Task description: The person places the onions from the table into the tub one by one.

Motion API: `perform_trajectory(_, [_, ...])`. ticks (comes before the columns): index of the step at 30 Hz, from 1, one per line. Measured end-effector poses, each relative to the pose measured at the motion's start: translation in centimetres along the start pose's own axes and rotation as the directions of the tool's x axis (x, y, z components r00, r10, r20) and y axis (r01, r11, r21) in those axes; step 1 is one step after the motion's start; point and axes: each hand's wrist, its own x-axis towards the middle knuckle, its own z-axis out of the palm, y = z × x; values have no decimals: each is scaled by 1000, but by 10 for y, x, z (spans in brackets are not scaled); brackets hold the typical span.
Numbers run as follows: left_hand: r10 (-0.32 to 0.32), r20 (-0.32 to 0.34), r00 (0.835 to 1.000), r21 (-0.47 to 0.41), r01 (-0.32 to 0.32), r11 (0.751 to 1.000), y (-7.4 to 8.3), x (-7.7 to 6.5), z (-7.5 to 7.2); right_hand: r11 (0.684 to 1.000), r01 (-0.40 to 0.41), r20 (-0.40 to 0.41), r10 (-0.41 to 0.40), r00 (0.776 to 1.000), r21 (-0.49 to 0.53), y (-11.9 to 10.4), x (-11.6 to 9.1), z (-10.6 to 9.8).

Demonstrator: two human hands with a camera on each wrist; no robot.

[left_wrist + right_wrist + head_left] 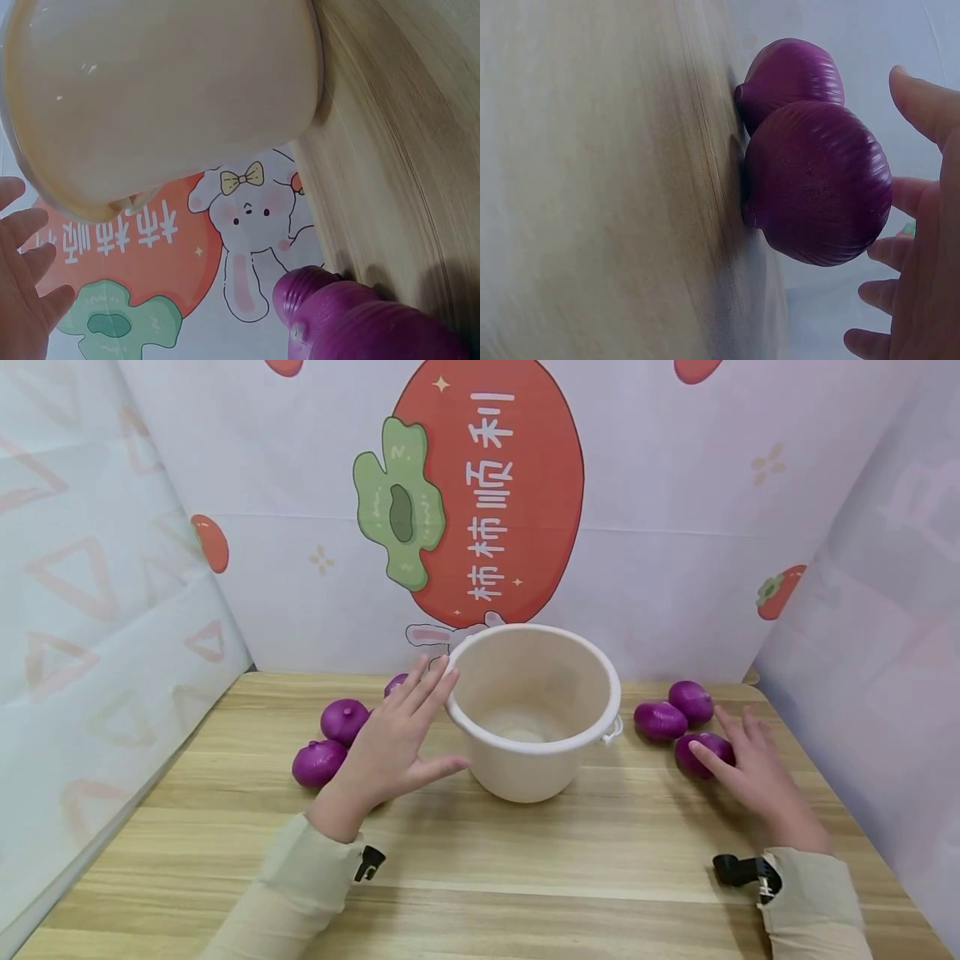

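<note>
A cream bucket [525,772] with a white rim stands upright at the middle of the table, its inside bare. My left hand [390,743] is at the bucket's left side, fingers straight and spread, holding nothing; in the left wrist view its fingers [26,262] lie near the rim. At the right, my right hand [761,768] hovers over the nearest purple onion [703,755], fingers spread and thumb stretched across it. The right wrist view has that onion [817,184] in front of the palm, another onion [791,79] behind it.
Two more purple onions [660,721] lie behind the right one. Several purple onions [345,721] sit left of the bucket, partly hidden by my left hand. A printed cloth backdrop [300,593] rises at the table's [525,893] back edge, with white cloth walls either side.
</note>
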Motion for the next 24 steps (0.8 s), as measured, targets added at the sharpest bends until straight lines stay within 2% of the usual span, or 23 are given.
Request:
perform_trajectory(10, [48,-46,998,-20,-49,999,2,2,8,1000,-13,58,13,998,-1,-1,4,4])
perform_trajectory(24, [79,-50,996,-24,-80,996,4,7,14,1000,-18,85,18,996,-2,-1,3,5])
